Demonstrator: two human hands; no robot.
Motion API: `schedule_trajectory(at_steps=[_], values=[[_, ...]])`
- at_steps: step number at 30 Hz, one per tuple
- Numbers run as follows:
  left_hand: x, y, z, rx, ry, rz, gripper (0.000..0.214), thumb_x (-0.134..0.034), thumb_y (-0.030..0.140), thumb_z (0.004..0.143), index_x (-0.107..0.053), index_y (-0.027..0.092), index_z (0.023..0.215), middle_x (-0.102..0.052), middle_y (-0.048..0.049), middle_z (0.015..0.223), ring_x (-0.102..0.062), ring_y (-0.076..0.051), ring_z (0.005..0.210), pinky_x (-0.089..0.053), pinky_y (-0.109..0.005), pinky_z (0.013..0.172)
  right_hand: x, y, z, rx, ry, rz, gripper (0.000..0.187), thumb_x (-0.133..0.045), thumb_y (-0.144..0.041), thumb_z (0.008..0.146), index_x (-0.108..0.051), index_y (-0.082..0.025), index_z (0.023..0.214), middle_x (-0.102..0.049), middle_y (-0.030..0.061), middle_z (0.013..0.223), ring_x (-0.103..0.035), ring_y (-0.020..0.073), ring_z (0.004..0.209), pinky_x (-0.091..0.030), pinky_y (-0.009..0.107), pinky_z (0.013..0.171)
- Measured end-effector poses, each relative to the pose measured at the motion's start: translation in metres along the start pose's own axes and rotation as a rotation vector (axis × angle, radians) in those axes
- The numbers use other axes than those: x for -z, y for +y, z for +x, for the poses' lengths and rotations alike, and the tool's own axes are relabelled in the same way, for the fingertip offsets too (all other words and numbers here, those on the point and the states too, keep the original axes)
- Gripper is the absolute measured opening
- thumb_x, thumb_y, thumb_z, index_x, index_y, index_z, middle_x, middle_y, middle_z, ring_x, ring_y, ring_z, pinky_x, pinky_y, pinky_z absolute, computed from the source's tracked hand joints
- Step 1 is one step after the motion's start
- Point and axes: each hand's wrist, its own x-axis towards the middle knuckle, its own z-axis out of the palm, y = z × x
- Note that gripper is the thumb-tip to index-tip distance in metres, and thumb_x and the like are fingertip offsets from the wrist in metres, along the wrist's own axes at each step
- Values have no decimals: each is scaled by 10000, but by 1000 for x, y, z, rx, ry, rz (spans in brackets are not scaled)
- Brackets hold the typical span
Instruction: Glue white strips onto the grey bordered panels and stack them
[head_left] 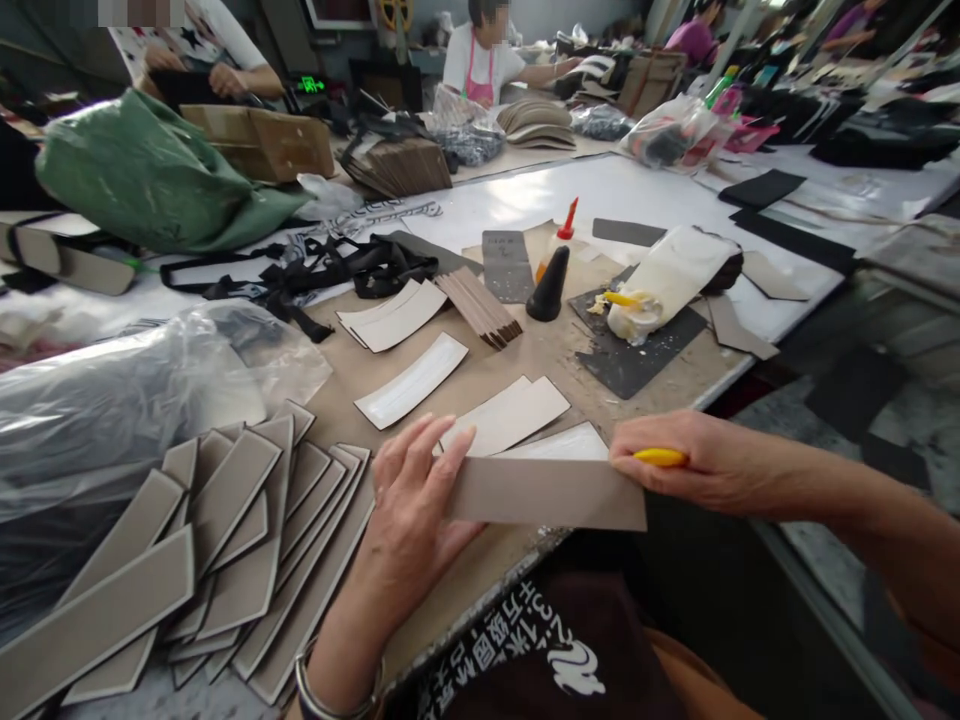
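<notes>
My left hand rests with fingers stretched along the left end of a long grey-brown card strip at the table's near edge. My right hand is closed on the strip's right end and on a yellow-handled tool. Just behind the strip lie two more pale strips, and one white strip lies further left.
A fanned pile of several grey strips lies at the left beside a clear plastic bag. A black cone, a glue bottle, a white glue bag and black straps sit beyond. Other people work at the far end.
</notes>
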Motion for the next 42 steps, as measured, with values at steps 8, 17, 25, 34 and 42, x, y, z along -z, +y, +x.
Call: schedule_trajectory(at_steps=[8,17,25,34,42], values=[[-18,24,-20,31,-166,-34,496,-570,104,713,-424,172,1182,-519,-68,924,-491,-221,845,-464,-366,745,-44,7,-14,120,240,-371,148,-513,-293,853,-606,-180,876,-557,75,865,-521,206,789,-418,296,668],[-34,60,-15,69,-194,-50,489,-699,279,689,-489,113,1099,-536,-72,832,-502,-230,771,-487,-370,664,-78,-4,-6,251,282,-529,278,-683,-189,675,-585,-115,925,-576,108,893,-522,249,833,-465,340,693],[-27,17,-12,99,-163,-69,798,-724,371,687,-290,210,1337,-478,-143,1254,-421,-305,1166,-372,-502,980,-68,40,-18,116,354,-594,262,-647,-315,753,-517,-158,918,-573,94,886,-533,251,826,-450,340,693],[-38,6,-25,77,-133,-93,728,-696,297,726,-322,151,1333,-560,-142,1152,-466,-279,1074,-422,-460,916,-55,54,-18,89,358,-624,306,-608,-362,795,-516,-147,993,-577,113,939,-539,272,876,-458,372,740],[-42,8,-58,248,-99,-164,822,-739,332,673,-297,170,1347,-587,-132,1150,-490,-259,1028,-403,-442,914,-57,21,16,289,221,-697,444,-643,-103,636,-522,-122,1063,-590,115,1013,-522,275,888,-461,362,748]])
